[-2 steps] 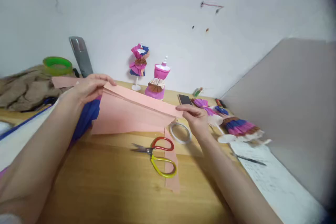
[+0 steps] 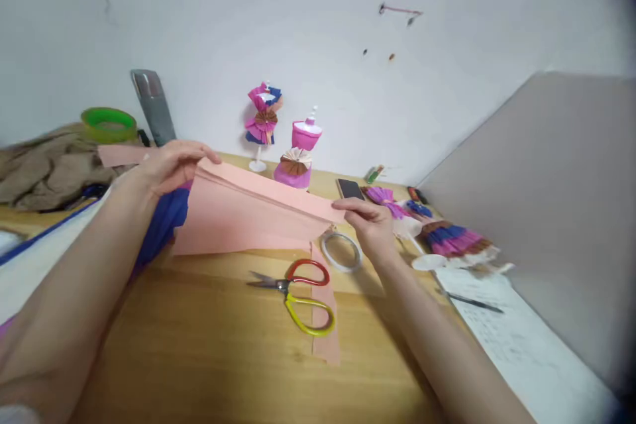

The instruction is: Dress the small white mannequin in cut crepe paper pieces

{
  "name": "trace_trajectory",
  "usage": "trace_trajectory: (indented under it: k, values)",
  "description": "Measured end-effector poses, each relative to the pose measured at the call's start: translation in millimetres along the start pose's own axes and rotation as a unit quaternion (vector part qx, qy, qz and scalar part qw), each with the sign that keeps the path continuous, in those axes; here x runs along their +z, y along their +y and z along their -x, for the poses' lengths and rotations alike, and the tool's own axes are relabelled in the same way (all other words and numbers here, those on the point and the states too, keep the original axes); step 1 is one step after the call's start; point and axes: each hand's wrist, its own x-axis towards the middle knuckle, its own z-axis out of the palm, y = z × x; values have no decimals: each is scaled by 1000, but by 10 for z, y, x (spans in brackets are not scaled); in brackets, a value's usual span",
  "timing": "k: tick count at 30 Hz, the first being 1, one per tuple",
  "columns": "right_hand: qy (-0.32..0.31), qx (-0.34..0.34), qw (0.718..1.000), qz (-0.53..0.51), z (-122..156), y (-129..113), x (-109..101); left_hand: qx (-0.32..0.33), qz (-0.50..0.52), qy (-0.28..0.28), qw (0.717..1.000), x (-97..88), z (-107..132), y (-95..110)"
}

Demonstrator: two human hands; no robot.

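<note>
Pink paper [image 2: 243, 215]: folded sheet, held just above the far half of the wooden table [image 2: 199, 344], folded edge running left to right. Left hand [image 2: 169, 164] grips the left end, fingers closed over the top edge. Right hand [image 2: 370, 220] pinches the right end between thumb and fingers. Blue paper [image 2: 163, 222] lies under the left part.

In front: scissors [image 2: 298, 295], handles overlapping a pink strip [image 2: 325, 331]; tape ring [image 2: 341, 250] just beside the right hand. Behind: dolls [image 2: 298, 156] in paper dresses, phone [image 2: 349, 188]. Grey board [image 2: 546, 199] walls off the right side. Bare wood toward the near edge.
</note>
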Motion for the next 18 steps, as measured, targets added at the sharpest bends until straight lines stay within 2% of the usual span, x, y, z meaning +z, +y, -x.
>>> trace_trajectory:
  k: [3, 6, 9, 13, 18]
  values:
    - [-18, 21, 999, -25, 3, 35, -13, -22, -22, -8, 999, 2, 16, 3]
    - [-27, 39, 997, -61, 7, 40, -4, 4, -95, 12, 995, 46, 24, -14]
    - [-6, 47, 997, -65, 13, -4, 47, 15, -146, 31, 989, 96, 30, -24]
    - [11, 71, 996, -62, 23, -72, 131, -7, -133, 29, 991, 153, 65, 15]
    - [2, 99, 994, -49, 24, -58, 158, -22, -146, 44, 988, 181, 113, 76]
